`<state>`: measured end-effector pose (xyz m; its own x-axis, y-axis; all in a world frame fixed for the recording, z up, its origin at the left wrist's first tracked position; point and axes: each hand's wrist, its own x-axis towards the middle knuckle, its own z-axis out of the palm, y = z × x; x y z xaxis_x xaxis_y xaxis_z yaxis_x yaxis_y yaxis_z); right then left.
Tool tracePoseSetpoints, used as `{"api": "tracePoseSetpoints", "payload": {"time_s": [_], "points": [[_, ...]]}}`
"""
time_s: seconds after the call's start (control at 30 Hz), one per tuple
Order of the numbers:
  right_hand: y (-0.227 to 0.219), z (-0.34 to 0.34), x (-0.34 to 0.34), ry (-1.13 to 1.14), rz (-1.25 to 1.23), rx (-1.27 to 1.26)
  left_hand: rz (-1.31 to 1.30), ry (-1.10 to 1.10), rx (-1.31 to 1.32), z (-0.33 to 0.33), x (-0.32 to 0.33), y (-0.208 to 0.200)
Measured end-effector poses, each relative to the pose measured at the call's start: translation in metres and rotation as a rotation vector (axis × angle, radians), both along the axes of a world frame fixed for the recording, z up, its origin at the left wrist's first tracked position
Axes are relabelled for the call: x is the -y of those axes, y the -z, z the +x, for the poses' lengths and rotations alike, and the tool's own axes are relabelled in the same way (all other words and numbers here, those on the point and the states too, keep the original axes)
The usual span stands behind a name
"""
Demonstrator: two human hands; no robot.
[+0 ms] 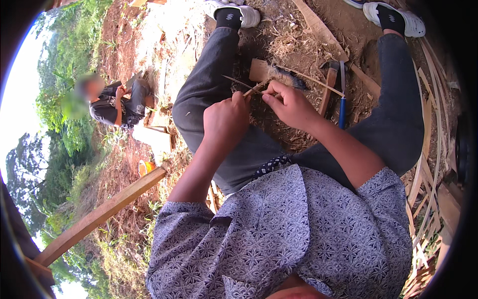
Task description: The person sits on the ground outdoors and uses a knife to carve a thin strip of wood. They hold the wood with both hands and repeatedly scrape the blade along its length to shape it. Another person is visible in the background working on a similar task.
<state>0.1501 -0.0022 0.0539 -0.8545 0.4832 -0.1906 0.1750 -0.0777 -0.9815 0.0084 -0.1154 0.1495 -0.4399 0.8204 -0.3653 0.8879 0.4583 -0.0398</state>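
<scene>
My left hand (226, 119) is closed on a thin wooden strip (255, 88) that pokes out beyond its fingers, over the gap between my knees. Close on its right, my right hand (290, 104) pinches a slender, pointed, knife-like blade (238, 81), which crosses the strip and points up and left. Any handle of the blade is hidden in the fingers. Past the hands lie a short wooden block (259, 70) and a dark, frayed piece (289, 78). Right of them are a hammer (328, 85) and a blue-handled tool (342, 112) with a long metal blade.
Wood shavings (291, 47) and a long board (318, 29) cover the ground ahead. Long split strips (433, 114) pile up at the right. A wooden beam (104, 217) slants across the left. Farther off, another person (119, 102) sits near an orange-yellow container (146, 168).
</scene>
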Motion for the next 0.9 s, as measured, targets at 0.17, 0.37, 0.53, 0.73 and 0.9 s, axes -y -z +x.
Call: {"api": "tracePoseSetpoints", "payload": {"time_s": [0.17,0.37,0.53,0.73,0.9], "points": [[0.029,0.002,-0.008,-0.021,0.001,0.211,-0.025,0.009,-0.01,0.004,-0.007,-0.006],[-0.002,0.005,-0.005,0.003,-0.04,0.03,0.075,0.04,0.018,-0.001,-0.006,-0.003],[0.097,0.005,-0.015,-0.023,0.085,0.224,0.002,0.039,0.017,0.004,-0.015,-0.008],[0.052,0.003,-0.013,-0.037,-0.063,0.133,0.126,0.112,0.016,0.001,-0.014,-0.007],[0.046,-0.001,-0.018,-0.085,-0.084,0.183,0.148,0.109,0.031,-0.003,-0.008,-0.005]]}}
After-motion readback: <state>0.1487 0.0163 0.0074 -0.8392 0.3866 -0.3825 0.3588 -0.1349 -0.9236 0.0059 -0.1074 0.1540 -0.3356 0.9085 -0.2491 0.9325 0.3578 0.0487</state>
